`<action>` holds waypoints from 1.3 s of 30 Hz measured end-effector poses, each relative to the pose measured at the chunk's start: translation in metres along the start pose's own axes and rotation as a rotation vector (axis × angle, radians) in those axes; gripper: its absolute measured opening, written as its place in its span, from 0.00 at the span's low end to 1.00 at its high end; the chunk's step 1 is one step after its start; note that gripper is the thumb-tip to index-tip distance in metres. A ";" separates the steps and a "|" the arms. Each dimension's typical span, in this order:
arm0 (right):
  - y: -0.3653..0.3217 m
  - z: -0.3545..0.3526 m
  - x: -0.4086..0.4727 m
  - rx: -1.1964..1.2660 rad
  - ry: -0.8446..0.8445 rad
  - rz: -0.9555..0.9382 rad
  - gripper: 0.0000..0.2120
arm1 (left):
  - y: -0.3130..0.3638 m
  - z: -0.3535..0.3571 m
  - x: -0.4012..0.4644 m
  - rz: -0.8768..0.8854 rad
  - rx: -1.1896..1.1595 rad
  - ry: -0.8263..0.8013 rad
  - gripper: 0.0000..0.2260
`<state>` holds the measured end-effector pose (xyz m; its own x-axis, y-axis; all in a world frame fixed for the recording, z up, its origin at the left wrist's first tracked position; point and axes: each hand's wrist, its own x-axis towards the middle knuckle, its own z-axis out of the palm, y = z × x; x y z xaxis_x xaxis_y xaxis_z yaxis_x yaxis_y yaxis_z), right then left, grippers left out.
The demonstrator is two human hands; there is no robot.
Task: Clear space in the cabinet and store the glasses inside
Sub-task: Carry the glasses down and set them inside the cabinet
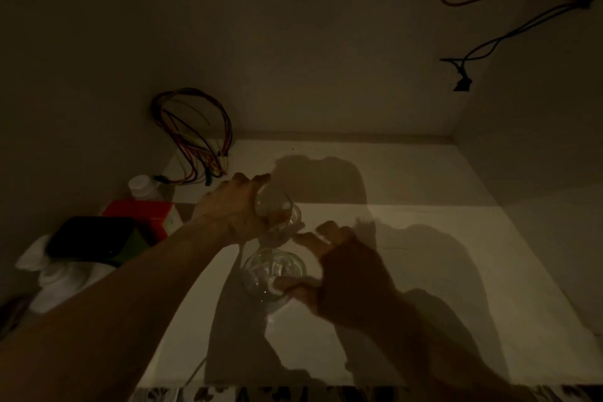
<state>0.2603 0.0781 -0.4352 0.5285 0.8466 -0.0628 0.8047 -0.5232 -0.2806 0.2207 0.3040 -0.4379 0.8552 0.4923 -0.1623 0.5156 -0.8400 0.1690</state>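
Note:
I look into a dim cabinet with a pale shelf floor (408,238). My left hand (231,209) grips a clear glass (277,209), tilted, just above the shelf left of centre. Right in front of it a second clear glass (272,274) stands low on the shelf, and my right hand (339,268) holds it from the right, thumb on its near rim and fingers spread past its far side. The two glasses sit very close, nearly touching.
At the left side lie a red box (140,210), a black and green case (93,240), a white plastic bottle (142,188) and white cloth (58,277). A bundle of coloured wires (195,134) hangs in the back left corner; more cables (509,16) hang top right.

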 end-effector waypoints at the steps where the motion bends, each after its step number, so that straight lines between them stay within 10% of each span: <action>1: 0.010 -0.007 -0.005 -0.023 -0.039 0.101 0.41 | -0.003 -0.004 -0.009 -0.029 0.021 -0.002 0.45; 7: 0.023 -0.057 -0.060 -0.040 -0.284 0.346 0.61 | 0.003 -0.048 -0.095 -0.105 0.136 -0.159 0.49; 19: -0.102 -0.315 -0.203 0.021 -0.560 0.499 0.48 | 0.113 -0.242 -0.295 -0.117 0.009 -0.446 0.48; 39: -0.247 -0.743 -0.450 0.076 -0.240 0.425 0.52 | 0.268 -0.665 -0.581 -0.025 -0.062 -0.189 0.47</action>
<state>0.0247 -0.2469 0.3739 0.7212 0.5630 -0.4036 0.5045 -0.8262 -0.2508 -0.1024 -0.0549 0.3483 0.8200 0.4560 -0.3458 0.5435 -0.8098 0.2208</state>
